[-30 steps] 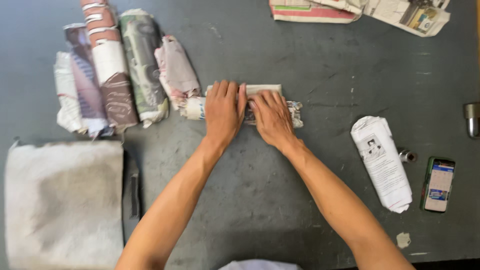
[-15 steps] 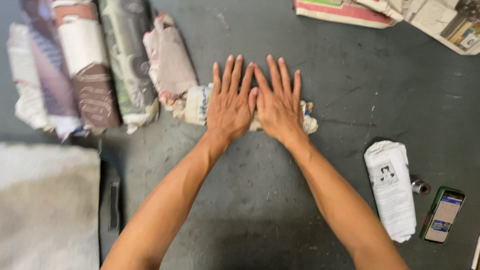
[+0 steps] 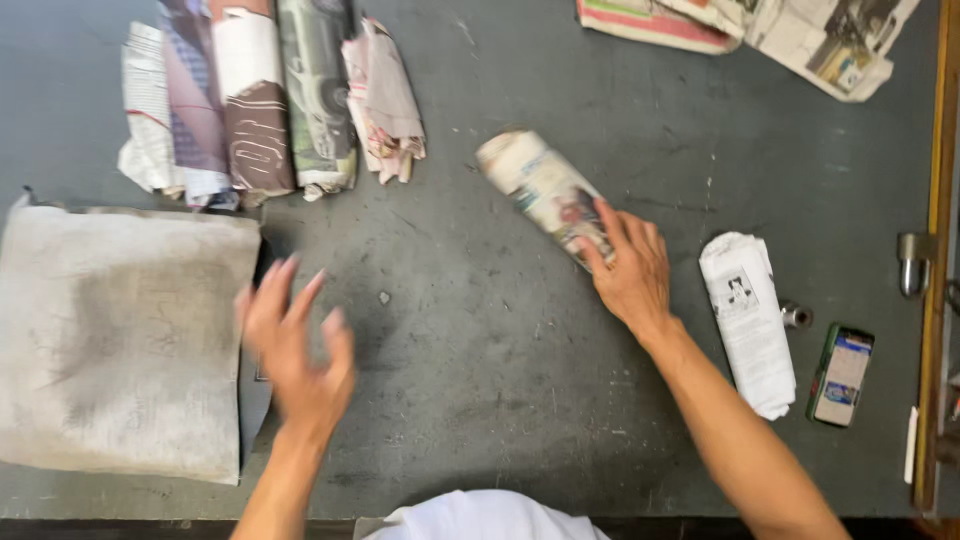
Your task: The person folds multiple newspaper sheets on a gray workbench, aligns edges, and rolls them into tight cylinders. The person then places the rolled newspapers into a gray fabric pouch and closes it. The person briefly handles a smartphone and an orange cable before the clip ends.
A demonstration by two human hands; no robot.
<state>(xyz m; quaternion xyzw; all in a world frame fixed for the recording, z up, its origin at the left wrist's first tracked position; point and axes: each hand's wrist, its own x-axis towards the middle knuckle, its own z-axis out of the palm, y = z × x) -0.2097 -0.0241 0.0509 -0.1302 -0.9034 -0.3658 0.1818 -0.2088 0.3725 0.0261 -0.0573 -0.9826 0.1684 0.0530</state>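
My right hand (image 3: 628,268) grips one end of a rolled newspaper bundle (image 3: 538,185), lifted at a slant over the dark grey table (image 3: 520,340). My left hand (image 3: 295,345) is blurred, open with fingers spread, and hovers by the right edge of a worn grey sheet (image 3: 115,335) at the left. Several rolled newspaper bundles (image 3: 270,95) lie side by side at the upper left. Another rolled bundle (image 3: 750,320) lies to the right of my right hand.
A phone (image 3: 842,373) lies near the right edge, with a small metal cylinder (image 3: 797,315) beside the bundle. Flat newspapers (image 3: 760,25) sit at the top right. A metal fitting (image 3: 912,262) is on the wooden right edge.
Both hands were pressing flat on the roll. Now my right hand has picked it up and swung it to the right, while my left hand has moved down and left toward the grey sheet.
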